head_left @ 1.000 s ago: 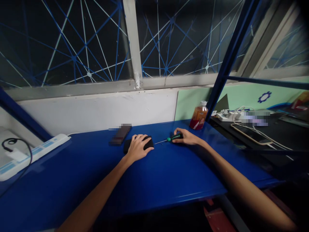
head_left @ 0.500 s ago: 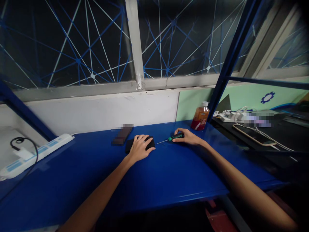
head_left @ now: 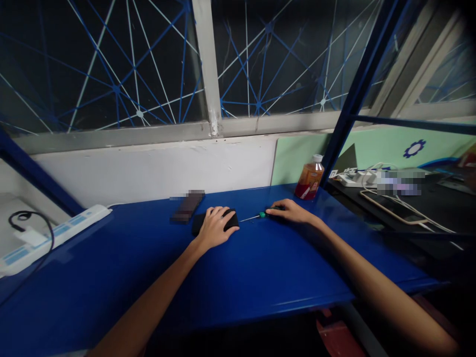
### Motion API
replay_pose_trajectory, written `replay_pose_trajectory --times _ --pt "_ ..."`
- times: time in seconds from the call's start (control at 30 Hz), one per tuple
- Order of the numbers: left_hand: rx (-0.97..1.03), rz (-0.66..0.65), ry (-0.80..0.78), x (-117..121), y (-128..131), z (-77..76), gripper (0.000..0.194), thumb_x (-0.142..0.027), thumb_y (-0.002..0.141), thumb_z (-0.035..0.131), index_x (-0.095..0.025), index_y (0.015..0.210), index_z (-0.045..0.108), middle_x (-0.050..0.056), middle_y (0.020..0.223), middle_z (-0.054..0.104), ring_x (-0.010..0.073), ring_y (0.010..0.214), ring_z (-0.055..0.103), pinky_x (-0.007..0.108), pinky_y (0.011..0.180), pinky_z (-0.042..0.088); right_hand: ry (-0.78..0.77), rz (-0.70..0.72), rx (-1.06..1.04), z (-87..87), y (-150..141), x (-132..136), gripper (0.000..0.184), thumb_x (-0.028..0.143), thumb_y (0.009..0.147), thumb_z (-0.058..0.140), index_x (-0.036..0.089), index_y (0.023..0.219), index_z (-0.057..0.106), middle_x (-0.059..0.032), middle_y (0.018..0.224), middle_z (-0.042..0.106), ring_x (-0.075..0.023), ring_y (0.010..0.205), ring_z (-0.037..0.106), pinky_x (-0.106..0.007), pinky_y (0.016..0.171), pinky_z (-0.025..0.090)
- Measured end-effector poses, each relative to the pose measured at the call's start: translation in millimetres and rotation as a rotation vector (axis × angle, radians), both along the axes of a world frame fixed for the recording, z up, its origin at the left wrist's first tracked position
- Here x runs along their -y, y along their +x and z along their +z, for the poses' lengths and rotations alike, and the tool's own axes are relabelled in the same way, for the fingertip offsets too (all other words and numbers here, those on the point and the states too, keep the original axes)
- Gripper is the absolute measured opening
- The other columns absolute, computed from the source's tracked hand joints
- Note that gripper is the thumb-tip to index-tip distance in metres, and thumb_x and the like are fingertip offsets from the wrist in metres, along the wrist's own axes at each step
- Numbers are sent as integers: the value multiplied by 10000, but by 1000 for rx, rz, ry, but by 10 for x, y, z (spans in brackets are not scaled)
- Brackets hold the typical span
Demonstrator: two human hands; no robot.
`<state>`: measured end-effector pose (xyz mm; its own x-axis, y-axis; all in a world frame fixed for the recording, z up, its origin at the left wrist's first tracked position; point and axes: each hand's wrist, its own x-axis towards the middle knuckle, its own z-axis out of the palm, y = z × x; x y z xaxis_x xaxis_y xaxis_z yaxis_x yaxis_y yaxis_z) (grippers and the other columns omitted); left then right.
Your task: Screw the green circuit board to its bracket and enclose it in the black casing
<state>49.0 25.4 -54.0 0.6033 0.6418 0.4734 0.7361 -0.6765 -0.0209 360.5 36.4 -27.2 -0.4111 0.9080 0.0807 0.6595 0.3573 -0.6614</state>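
Observation:
My left hand (head_left: 216, 228) is wrapped over a black box-like object (head_left: 198, 225) and presses it down on the blue table (head_left: 238, 277). Most of that object is hidden under the palm and fingers. In my right hand (head_left: 292, 212) is a screwdriver (head_left: 262, 214) with a black and green handle, gripped by the thumb and fingers. Its thin metal shaft lies nearly level and points left, with the tip at the right end of the black object. Whether the tip sits in a screw cannot be made out. A tiny speck lies on the table below the shaft.
Behind my left hand lies a dark flat object (head_left: 188, 206), partly blurred. A bottle of reddish drink (head_left: 310, 178) stands at the back right near the blue frame post. At left is a white power strip (head_left: 80, 218) with a cable; a phone (head_left: 388, 207) lies on the black desk at right.
My right hand's fingers have shifted on the screwdriver handle, the raised index finger now lying lower and more extended along it. The left hand and black object stay in place.

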Motion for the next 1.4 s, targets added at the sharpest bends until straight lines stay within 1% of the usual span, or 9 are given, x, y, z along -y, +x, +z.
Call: replay_pose_trajectory --times 0.17,0.37,0.6,0.7,0.87,1.0,1.17,1.27,1.4 --pt "6 0 -12 -2 3 4 480 -514 871 526 -203 1235 573 132 1242 581 320 1139 493 501 943 356 20 -23 -56 -39 -1 7 499 556 651 725 180 940 570 12 713 566 -113 590 493 -222 507 364" --pt "23 -6 -14 -10 -2 1 469 -518 868 528 -220 1227 576 120 1237 585 314 1135 498 499 941 362 -246 8 -184 -33 28 27 513 542 676 711 194 973 479 75 525 493 -107 378 484 -217 368 368" --pt "26 -14 -17 -14 -7 -4 483 -518 868 528 -218 1245 561 125 1244 582 317 1142 493 500 942 361 -131 -12 -46 93 -15 90 501 645 783 535 160 664 568 33 462 478 -101 368 495 -229 391 388" --pt "30 -14 -16 -9 -4 -1 477 -517 870 523 -223 1244 560 123 1242 582 318 1142 490 504 938 363 -89 -73 -49 102 -60 113 508 652 814 482 159 744 585 26 483 497 -109 355 500 -234 373 384" --pt "34 -14 -21 -14 -1 -8 471 -519 870 519 -222 1231 570 123 1237 584 318 1132 495 504 930 371 -138 -56 -124 67 -50 107 512 563 689 694 187 982 506 40 567 559 -105 354 498 -212 340 360" --pt "27 -9 -30 -24 -6 -17 478 -519 868 522 -219 1237 567 121 1242 579 318 1139 490 503 932 371 -151 -32 -139 61 -21 90 459 554 703 681 177 919 531 17 597 584 -113 398 526 -217 374 371" --pt "20 -10 -38 -23 -4 -13 476 -506 870 528 -201 1232 573 128 1247 574 319 1147 485 494 939 369 -96 -70 -24 92 -46 95 506 644 773 548 146 787 639 28 499 488 -100 403 477 -229 405 352" --pt "9 -10 -27 -21 -3 -17 474 -507 874 518 -206 1238 566 127 1257 571 320 1152 483 497 937 373 -96 -84 -43 72 -53 90 522 649 804 503 147 864 635 31 520 486 -95 390 468 -226 387 348" --pt "8 -10 -11 -21 -7 -27 471 -508 879 511 -203 1234 567 128 1261 570 318 1155 484 500 944 369 -180 -38 -151 36 -14 78 505 576 745 638 186 1042 518 71 534 483 -89 366 456 -206 356 353"
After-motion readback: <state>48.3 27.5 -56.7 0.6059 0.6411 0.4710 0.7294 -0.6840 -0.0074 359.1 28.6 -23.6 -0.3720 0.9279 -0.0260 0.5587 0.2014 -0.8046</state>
